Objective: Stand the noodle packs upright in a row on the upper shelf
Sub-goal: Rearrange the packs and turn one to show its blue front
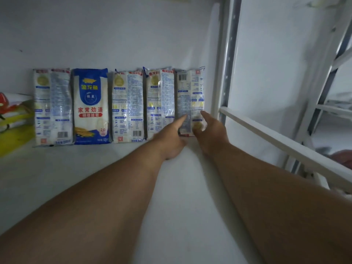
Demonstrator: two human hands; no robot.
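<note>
Several noodle packs stand upright in a row against the back wall of the white shelf (pixel 95 164). The second from the left (pixel 91 105) shows its blue front; the others show printed backs. My two hands reach to the rightmost pack (pixel 190 92). My left hand (pixel 169 138) has its index finger stretched onto the pack's lower left part. My right hand (pixel 211 130) touches its lower right side with a straight finger up along the edge, other fingers curved at the base. Whether either hand grips the pack is unclear.
At the far left lies a yellow, white and red package (pixel 13 121). A perforated metal upright (pixel 228 54) and a white rail (pixel 285 143) bound the shelf on the right. Another rack (pixel 333 73) stands beyond.
</note>
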